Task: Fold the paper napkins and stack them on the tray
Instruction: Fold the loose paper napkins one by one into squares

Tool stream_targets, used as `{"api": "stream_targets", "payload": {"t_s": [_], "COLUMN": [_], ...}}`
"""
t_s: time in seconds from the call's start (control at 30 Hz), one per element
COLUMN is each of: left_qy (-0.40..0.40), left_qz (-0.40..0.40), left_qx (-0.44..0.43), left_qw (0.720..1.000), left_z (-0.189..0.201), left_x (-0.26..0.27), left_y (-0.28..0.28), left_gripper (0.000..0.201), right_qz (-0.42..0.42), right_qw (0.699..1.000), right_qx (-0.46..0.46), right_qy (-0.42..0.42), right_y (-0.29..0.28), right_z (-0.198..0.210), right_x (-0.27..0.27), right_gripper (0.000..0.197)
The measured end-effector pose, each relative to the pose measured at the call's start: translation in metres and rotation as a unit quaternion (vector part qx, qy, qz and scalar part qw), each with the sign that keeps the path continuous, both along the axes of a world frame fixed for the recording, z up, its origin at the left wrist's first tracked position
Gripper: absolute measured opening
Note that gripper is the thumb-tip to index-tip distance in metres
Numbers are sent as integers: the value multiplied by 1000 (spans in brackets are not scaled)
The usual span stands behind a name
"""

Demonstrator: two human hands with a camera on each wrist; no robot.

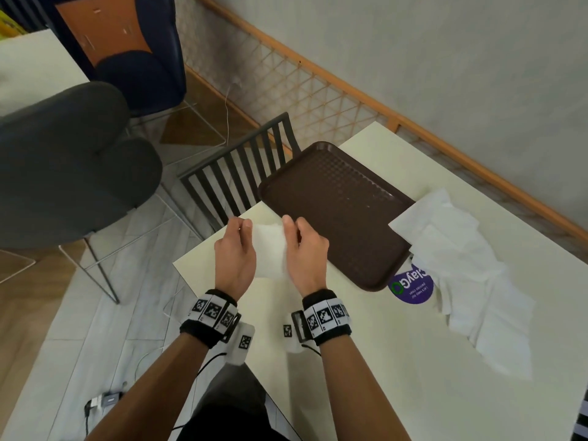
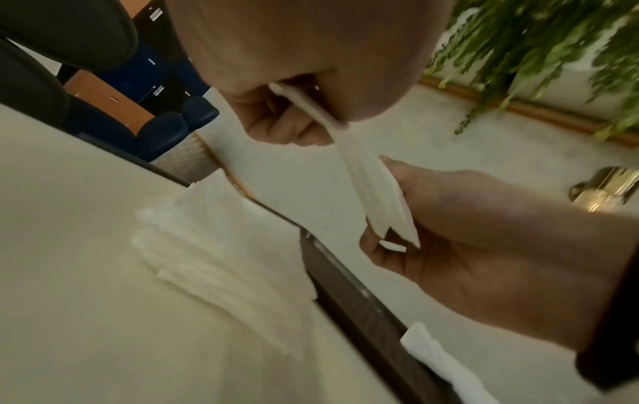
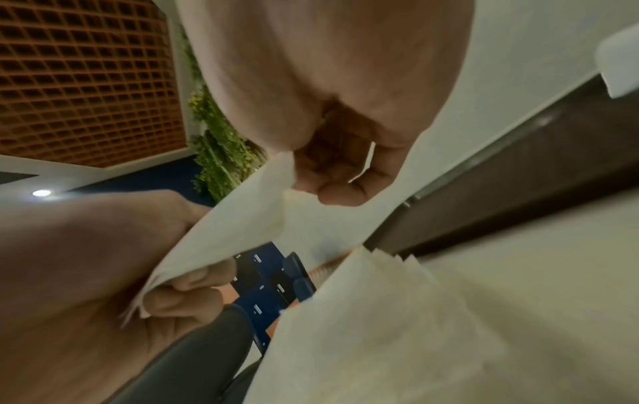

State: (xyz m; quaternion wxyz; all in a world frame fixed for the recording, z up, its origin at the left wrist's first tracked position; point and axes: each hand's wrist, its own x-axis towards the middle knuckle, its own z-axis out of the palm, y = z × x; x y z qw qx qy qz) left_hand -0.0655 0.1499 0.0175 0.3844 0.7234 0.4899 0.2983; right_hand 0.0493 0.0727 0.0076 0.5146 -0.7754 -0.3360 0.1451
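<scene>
We see a brown plastic tray [image 1: 337, 211] with a raised rim and a dimpled floor lying on a cream table [image 1: 413, 377]; its long axis runs from the table's far left corner toward a round purple sticker [image 1: 413, 286] that shows just beyond its near end. Right of the tray, touching its right rim, a loose heap of white paper napkins [image 1: 461, 272] sprawls, thin, soft and creased, overlapping one another. A dark slatted chair [image 1: 241, 173] stands behind the tray's left side, and a grey padded seat [image 1: 70, 167] sits well left of it.

Just left of the tray's near end, above the table edge, we hold one white napkin [image 1: 270, 249] in the air. Our left hand [image 1: 235, 253] pinches its left edge between thumb and curled fingers; our right hand [image 1: 307, 249] pinches the right edge the same way. The sheet hangs between them, its long side pointing away from us, and its layered edges show doubled in the wrist views.
</scene>
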Motion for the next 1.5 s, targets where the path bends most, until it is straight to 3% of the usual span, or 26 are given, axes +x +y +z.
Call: {"api": "stream_targets", "payload": {"t_s": [0.17,0.27,0.3,0.37,0.47,0.57,0.7,0.8,0.93,1.07,1.2,1.3,1.43,1.5], "left_qy": [99,181,227,298,361,385,330,240,127,89,91,100,94,95], "left_qz": [49,12,3,-22,-113,-121,-103,-120,-196,-277,-299,-304,-302,-283], "left_qx": [-60,-13,14,73,127,107,107,119,97,84,35,5,-7,-14], "left_qw": [992,983,974,952,917,909,932,956,967,953,949,947,949,954], "left_z": [-32,-47,-52,-56,-58,-59,-50,-44,-49,-58,-67,-71,-66,-63], "left_x": [17,20,20,17,14,12,7,3,6,13,23,31,46,54], "left_y": [24,30,28,21,3,-11,-43,-85,-146,-209,-249,-266,-284,-289], "left_gripper": [29,20,30,49,40,44,49,41,24,17,12,12,4,10], "right_qz": [-6,18,23,30,41,24,-42,-130,-192,-122,-82,-82,-73,-73], "right_qw": [989,971,966,961,963,971,977,959,919,872,876,889,903,908], "right_qx": [-149,-231,-248,-265,-257,-221,-172,-188,-332,-473,-471,-450,-424,-413], "right_qy": [-6,-60,-69,-73,-75,-87,-118,-167,-96,-24,-54,-30,-19,-22], "right_y": [33,41,42,41,31,-3,-93,-172,-264,-318,-321,-324,-342,-355], "right_z": [-29,-43,-45,-47,-40,-21,-6,-13,-25,-40,-37,-35,-40,-41], "right_x": [-4,-2,0,2,2,12,60,121,212,258,248,223,162,126], "right_gripper": [28,21,21,20,23,25,28,36,50,67,50,39,41,47]}}
